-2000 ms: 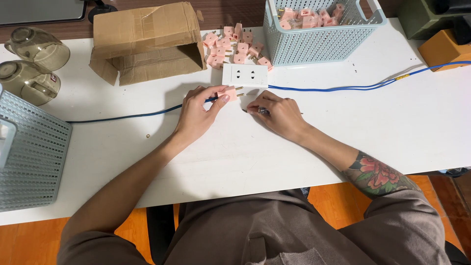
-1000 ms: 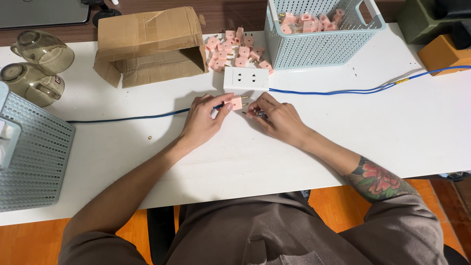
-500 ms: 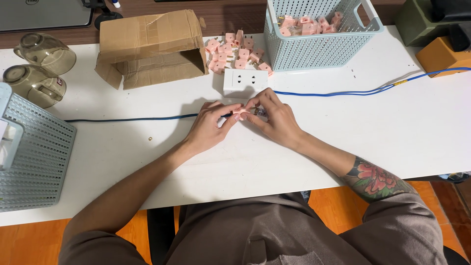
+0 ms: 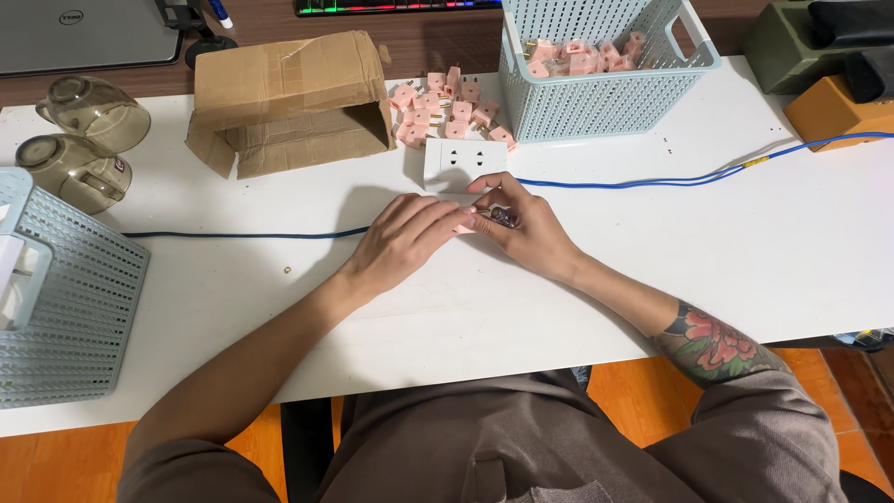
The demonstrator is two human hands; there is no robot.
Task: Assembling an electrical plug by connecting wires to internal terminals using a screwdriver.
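Head view: at table centre, the left hand [image 4: 405, 242] and right hand [image 4: 523, 228] meet, fingers pinched narrow around 1 small pink plug [image 4: 466, 226]; the right also grips a thin dark tool [image 4: 503, 217], likely a screwdriver. I judge steady, upright tool pressure with the plug braced on the table [image 4: 652, 279] works best. At 12 o'clock sits a white, smooth, rectangular socket block [image 4: 464, 160] on a blue cable [image 4: 633, 180]; beyond, loose pink plugs [image 4: 438, 107], a perforated basket [image 4: 596, 93], and creased cardboard box [image 4: 289, 98] at 10 o'clock.
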